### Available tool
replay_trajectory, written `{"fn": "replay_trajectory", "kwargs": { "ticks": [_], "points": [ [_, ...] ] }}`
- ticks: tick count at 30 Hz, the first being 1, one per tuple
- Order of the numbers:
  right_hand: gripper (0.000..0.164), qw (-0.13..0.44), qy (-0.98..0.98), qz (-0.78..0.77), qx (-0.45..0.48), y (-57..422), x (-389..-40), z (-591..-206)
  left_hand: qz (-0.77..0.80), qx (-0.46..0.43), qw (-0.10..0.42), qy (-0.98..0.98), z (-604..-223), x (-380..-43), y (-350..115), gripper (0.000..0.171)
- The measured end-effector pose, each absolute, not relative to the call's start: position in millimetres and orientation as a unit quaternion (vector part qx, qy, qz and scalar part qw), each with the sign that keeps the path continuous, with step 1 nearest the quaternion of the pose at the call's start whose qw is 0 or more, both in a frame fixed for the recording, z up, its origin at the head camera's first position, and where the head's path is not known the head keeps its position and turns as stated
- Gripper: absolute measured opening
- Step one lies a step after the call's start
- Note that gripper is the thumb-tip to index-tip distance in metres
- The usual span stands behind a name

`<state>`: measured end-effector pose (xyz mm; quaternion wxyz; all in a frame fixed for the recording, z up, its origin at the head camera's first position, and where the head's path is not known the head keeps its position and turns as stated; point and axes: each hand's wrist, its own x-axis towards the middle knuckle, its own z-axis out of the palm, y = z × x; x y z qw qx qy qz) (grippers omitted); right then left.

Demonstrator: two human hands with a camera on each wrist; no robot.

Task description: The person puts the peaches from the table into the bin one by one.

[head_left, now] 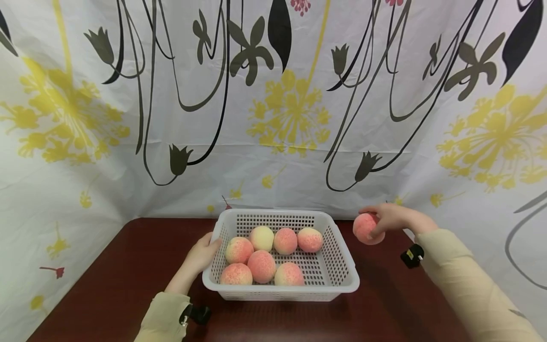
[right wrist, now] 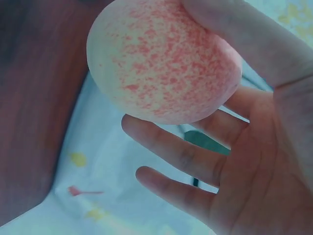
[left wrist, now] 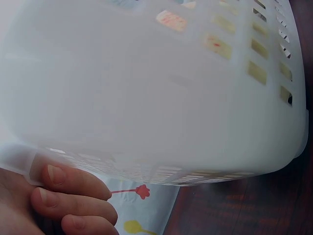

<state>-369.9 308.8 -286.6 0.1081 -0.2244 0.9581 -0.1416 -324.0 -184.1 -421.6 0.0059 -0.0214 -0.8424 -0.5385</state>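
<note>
A white perforated plastic basket [head_left: 342,288] stands on the table with several pink-and-cream peaches [head_left: 261,267] inside, mostly toward its left and middle. My left hand [head_left: 202,254] grips the basket's left rim, thumb over the top; in the left wrist view its fingers [left wrist: 78,203] curl under the lip outside the wall. Off to the right of the basket, my right hand [head_left: 391,217] holds a single peach [head_left: 364,229] above the table. The right wrist view shows this peach [right wrist: 161,63] pinched between thumb and fingers, with two other fingers [right wrist: 171,142] spread below it.
The dark red-brown table [head_left: 171,237] reaches back to a white curtain [head_left: 205,123] printed with yellow flowers and dark stems, which also runs along both sides. Black wrist cameras [head_left: 412,256] sit on both beige sleeves.
</note>
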Motion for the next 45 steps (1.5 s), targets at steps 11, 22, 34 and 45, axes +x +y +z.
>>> {"fn": "replay_trajectory", "kwargs": {
  "ticks": [11, 22, 34, 45],
  "points": [
    [0.07, 0.108, 0.957, -0.116, -0.245, 245.8, -370.6, -262.8, -0.537, -0.022, 0.006, -0.843, -420.7, -322.4, -184.7, 0.05],
    [0.065, 0.157, 0.94, -0.078, -0.293, 182.4, -375.8, -286.2, -0.542, -0.022, 0.008, -0.84, -418.2, -321.9, -185.0, 0.049],
    [0.052, 0.213, 0.936, -0.025, -0.28, 149.1, -372.1, -326.7, -0.542, -0.019, 0.015, -0.84, -421.0, -325.2, -183.8, 0.048],
    [0.04, 0.218, 0.937, 0.008, -0.272, 140.8, -373.3, -340.2, -0.539, -0.017, 0.019, -0.842, -420.5, -326.8, -184.7, 0.048]
  ]
}}
